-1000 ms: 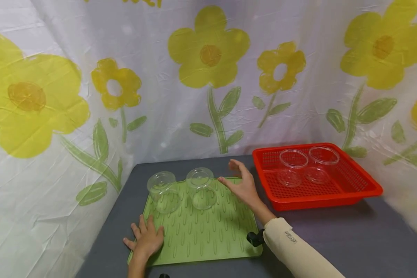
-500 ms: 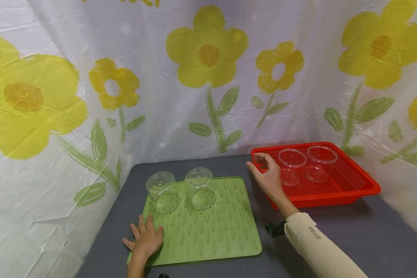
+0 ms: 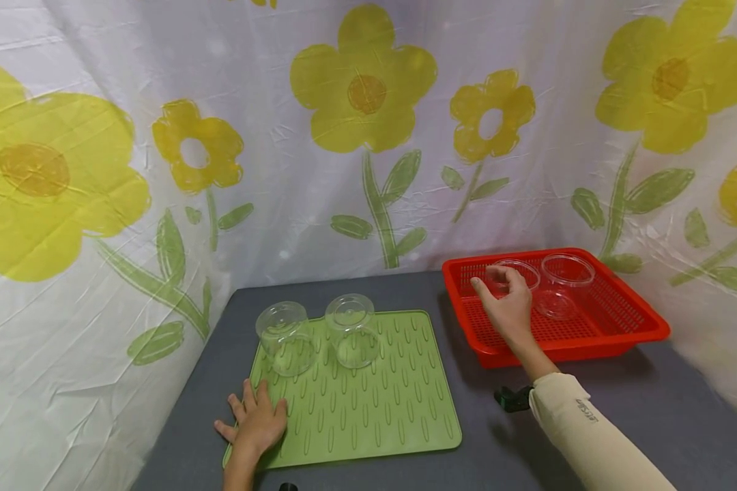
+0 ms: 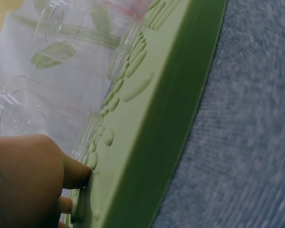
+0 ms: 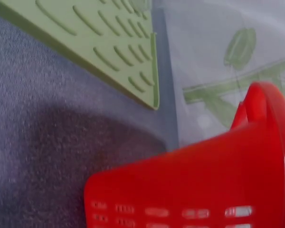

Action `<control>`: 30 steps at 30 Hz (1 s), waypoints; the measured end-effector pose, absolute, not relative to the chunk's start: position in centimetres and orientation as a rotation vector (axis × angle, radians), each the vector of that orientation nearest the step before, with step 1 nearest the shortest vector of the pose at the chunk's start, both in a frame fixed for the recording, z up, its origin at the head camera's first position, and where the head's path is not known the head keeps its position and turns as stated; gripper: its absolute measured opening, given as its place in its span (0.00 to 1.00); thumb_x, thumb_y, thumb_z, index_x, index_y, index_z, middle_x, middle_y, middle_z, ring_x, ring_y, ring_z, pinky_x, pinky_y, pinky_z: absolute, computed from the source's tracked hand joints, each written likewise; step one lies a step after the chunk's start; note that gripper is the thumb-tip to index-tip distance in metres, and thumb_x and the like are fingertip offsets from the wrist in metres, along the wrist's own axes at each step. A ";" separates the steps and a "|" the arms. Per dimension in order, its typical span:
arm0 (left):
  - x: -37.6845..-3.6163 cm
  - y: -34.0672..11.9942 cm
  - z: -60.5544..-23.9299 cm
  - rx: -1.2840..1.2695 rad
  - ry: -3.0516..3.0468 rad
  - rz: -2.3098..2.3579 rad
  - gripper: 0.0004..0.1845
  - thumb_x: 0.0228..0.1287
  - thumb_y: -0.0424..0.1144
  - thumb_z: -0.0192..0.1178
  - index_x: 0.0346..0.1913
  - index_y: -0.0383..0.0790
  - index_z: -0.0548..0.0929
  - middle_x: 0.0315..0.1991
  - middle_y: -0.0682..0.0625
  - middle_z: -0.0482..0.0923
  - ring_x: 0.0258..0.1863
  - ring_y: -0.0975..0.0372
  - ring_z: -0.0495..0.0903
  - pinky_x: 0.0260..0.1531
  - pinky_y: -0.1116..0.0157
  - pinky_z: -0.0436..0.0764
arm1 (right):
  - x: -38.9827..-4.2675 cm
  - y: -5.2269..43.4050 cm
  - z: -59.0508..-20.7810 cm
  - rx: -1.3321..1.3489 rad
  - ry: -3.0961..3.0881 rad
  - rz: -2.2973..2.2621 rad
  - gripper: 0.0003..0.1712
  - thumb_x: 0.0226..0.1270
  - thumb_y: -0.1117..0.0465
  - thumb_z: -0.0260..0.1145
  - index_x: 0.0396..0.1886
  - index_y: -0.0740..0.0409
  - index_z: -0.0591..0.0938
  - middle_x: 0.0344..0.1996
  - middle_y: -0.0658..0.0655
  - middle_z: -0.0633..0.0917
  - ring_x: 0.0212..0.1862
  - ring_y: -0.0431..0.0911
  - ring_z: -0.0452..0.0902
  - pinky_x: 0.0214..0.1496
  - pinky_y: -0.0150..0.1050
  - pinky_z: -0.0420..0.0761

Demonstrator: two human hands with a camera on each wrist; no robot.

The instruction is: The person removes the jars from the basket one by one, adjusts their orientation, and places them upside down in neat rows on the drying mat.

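Grey table [image 3: 620, 402] bears green mat [image 3: 368, 409], flowered curtain [image 3: 344, 136] behind

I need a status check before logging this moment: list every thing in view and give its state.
left hand: flat, pressing the mat's near left corner.
right hand: in the basket, fingers curled at the left cup's rim.
green drying mat: flat on the table.
two clear cups on mat: upside down.
left cup in basket: upright.
right cup in basket: upright, untouched.
red basket: on the table.
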State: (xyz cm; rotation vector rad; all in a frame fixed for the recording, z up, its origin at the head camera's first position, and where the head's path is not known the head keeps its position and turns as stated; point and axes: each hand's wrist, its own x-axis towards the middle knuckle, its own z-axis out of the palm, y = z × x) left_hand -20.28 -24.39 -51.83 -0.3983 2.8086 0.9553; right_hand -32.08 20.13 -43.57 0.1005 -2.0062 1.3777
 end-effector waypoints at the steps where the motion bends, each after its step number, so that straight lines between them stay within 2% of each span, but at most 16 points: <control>1: -20.3 -24.4 -51.8 -0.397 2.812 0.957 0.40 0.79 0.50 0.47 0.80 0.28 0.47 0.79 0.26 0.23 0.74 0.26 0.17 0.58 0.24 0.12 | -32.1 20.3 -43.6 0.094 -2.008 1.372 0.21 0.63 0.62 0.75 0.54 0.65 0.82 0.50 0.67 0.84 0.52 0.57 0.76 0.56 0.46 0.74; 7: -20.2 -24.3 -51.7 -0.400 2.816 0.953 0.40 0.79 0.49 0.47 0.79 0.27 0.47 0.79 0.26 0.24 0.74 0.27 0.17 0.59 0.24 0.12 | -32.2 21.1 -43.5 0.094 -2.009 1.370 0.22 0.63 0.62 0.75 0.53 0.68 0.81 0.50 0.68 0.83 0.52 0.57 0.75 0.58 0.52 0.73; 15: -20.2 -24.3 -51.7 -0.401 2.812 0.945 0.40 0.79 0.49 0.46 0.80 0.28 0.46 0.79 0.27 0.23 0.74 0.27 0.16 0.58 0.24 0.12 | -32.3 22.0 -42.7 0.005 -1.998 1.305 0.23 0.62 0.61 0.76 0.52 0.70 0.81 0.48 0.68 0.83 0.51 0.58 0.75 0.53 0.42 0.71; 20: -20.4 -24.3 -51.8 -0.413 2.810 0.940 0.39 0.79 0.48 0.45 0.80 0.28 0.45 0.79 0.28 0.22 0.75 0.28 0.16 0.58 0.25 0.11 | -32.7 22.7 -41.9 -0.059 -2.039 1.292 0.27 0.63 0.59 0.75 0.56 0.71 0.79 0.52 0.70 0.81 0.56 0.62 0.73 0.61 0.52 0.70; 24: -20.4 -24.3 -51.9 -0.416 2.809 0.941 0.39 0.79 0.48 0.45 0.80 0.28 0.45 0.79 0.28 0.23 0.75 0.28 0.16 0.58 0.25 0.11 | -33.1 23.5 -41.6 -0.145 -2.139 1.256 0.34 0.64 0.55 0.75 0.62 0.70 0.76 0.59 0.72 0.77 0.63 0.64 0.67 0.67 0.59 0.66; 30: -20.4 -24.3 -52.0 -0.414 2.810 0.935 0.39 0.79 0.49 0.44 0.80 0.28 0.45 0.79 0.28 0.23 0.75 0.28 0.16 0.58 0.25 0.10 | -33.6 25.4 -41.7 -0.301 -2.267 1.234 0.44 0.63 0.47 0.73 0.70 0.66 0.69 0.65 0.72 0.71 0.68 0.65 0.58 0.73 0.66 0.55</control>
